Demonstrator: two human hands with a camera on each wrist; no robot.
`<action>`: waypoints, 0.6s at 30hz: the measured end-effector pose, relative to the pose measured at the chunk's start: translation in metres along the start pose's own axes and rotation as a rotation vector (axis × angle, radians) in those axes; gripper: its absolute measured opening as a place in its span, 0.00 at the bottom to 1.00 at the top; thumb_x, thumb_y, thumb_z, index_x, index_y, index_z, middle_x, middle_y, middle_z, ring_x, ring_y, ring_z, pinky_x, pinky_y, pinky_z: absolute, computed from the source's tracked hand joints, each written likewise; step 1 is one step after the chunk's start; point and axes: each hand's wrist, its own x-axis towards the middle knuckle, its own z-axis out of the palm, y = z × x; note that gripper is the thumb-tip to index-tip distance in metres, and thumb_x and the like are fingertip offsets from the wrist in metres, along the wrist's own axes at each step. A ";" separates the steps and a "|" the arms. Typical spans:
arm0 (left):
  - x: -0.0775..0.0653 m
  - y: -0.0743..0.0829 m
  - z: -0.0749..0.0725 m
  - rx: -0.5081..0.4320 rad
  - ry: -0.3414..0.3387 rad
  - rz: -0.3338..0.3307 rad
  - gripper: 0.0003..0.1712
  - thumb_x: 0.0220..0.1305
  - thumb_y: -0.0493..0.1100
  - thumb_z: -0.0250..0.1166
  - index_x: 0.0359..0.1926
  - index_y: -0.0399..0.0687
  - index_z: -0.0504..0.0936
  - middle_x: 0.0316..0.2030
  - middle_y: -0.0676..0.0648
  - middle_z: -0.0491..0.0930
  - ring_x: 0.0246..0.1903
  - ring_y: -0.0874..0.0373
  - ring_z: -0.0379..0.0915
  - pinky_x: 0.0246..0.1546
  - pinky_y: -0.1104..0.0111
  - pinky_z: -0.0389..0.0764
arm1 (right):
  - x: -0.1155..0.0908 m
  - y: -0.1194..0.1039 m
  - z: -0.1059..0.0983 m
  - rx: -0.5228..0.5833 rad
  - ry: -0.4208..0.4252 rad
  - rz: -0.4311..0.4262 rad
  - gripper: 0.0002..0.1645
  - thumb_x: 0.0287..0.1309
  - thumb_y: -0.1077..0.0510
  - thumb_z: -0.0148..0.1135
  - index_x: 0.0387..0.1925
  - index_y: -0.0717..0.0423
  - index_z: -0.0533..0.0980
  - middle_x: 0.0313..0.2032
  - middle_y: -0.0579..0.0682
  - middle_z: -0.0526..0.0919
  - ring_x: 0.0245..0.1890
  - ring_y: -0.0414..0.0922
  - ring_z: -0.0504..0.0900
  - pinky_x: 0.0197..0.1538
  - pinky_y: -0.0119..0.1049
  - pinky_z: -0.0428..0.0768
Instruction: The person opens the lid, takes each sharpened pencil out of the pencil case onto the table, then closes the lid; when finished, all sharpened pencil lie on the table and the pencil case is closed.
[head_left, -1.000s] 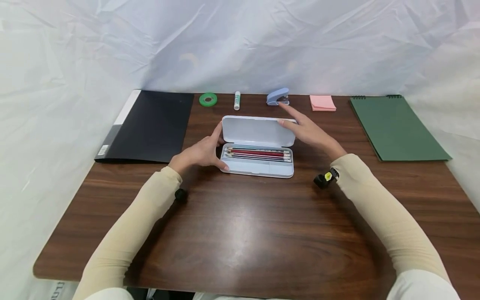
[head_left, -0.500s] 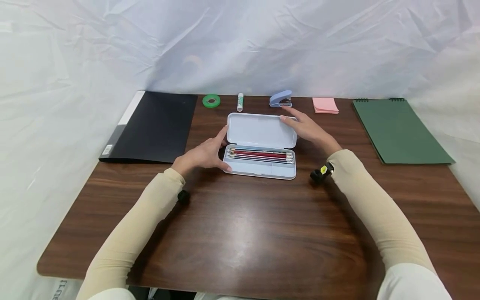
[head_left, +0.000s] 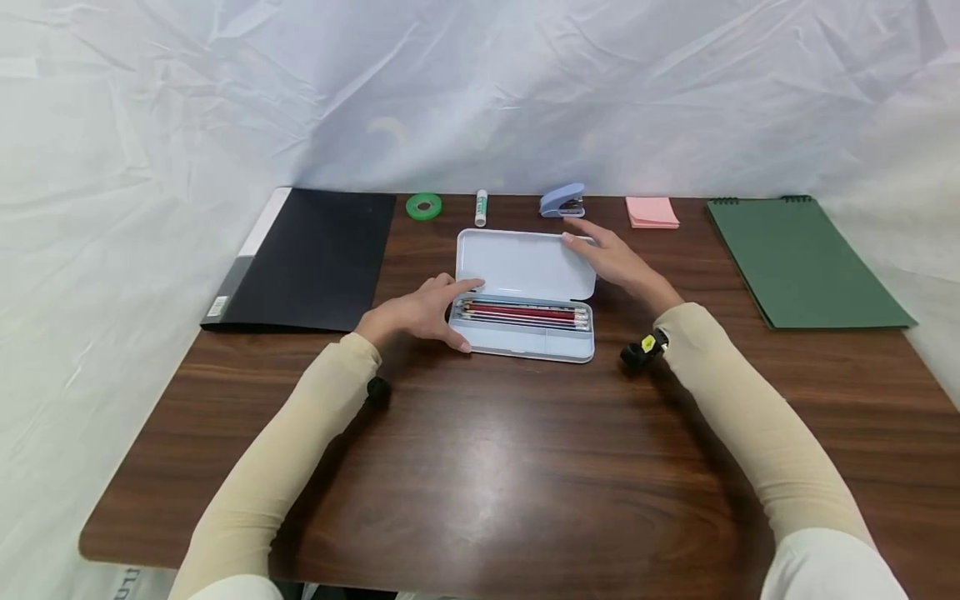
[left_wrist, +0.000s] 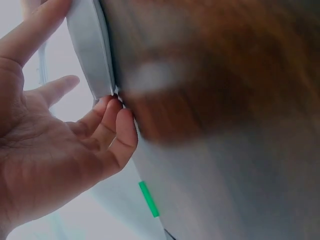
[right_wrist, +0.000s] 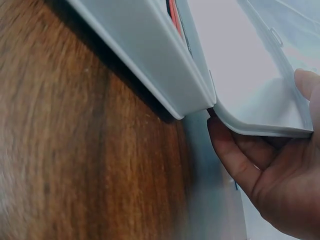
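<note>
Got an open white pencil case near the middle of a dark wood table, with the lid tipped up on the far side and a row of pencils in the rear compartment. Can't count those reliably, packed too tight, and getting just a red and dark sliver past the wall from the right wrist. Seeing the left hand curled round the left end of the case, thumb at the near corner; losing some of its fingers in the head view, but catching three bent against a corner in the left wrist view. Can't say whether base or lid there, tbh, with the tabletop all blurred. At the opposite end, well apart from the left, the right hand pinching the lid's right edge, thumb on the inner face, other fingers partly hidden behind. Can't judge the gap between its index finger and the stapler. Along the back, also a black folder, green tape roll, white stick with a label too small to read, pink sticky notes and a green spiral pad. Both sleeves cut off at the bottom.
</note>
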 end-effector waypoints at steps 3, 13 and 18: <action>0.001 0.002 -0.001 -0.005 -0.010 -0.009 0.59 0.54 0.54 0.76 0.79 0.57 0.51 0.60 0.38 0.60 0.59 0.46 0.56 0.60 0.53 0.65 | 0.001 -0.002 -0.001 -0.009 -0.002 0.005 0.42 0.71 0.33 0.46 0.78 0.44 0.53 0.79 0.53 0.49 0.79 0.53 0.45 0.76 0.58 0.46; 0.006 0.007 -0.002 0.008 -0.022 -0.043 0.58 0.54 0.55 0.77 0.79 0.59 0.52 0.57 0.39 0.60 0.57 0.47 0.56 0.56 0.56 0.67 | 0.008 -0.008 -0.005 -0.044 -0.003 0.033 0.43 0.71 0.33 0.45 0.79 0.44 0.51 0.79 0.55 0.48 0.79 0.55 0.45 0.76 0.59 0.47; 0.008 0.007 -0.002 0.007 -0.035 -0.060 0.59 0.53 0.56 0.77 0.79 0.60 0.52 0.57 0.40 0.59 0.57 0.47 0.56 0.56 0.57 0.67 | 0.010 -0.009 -0.004 -0.058 0.015 0.004 0.43 0.72 0.35 0.46 0.79 0.48 0.51 0.79 0.55 0.48 0.79 0.55 0.45 0.76 0.58 0.47</action>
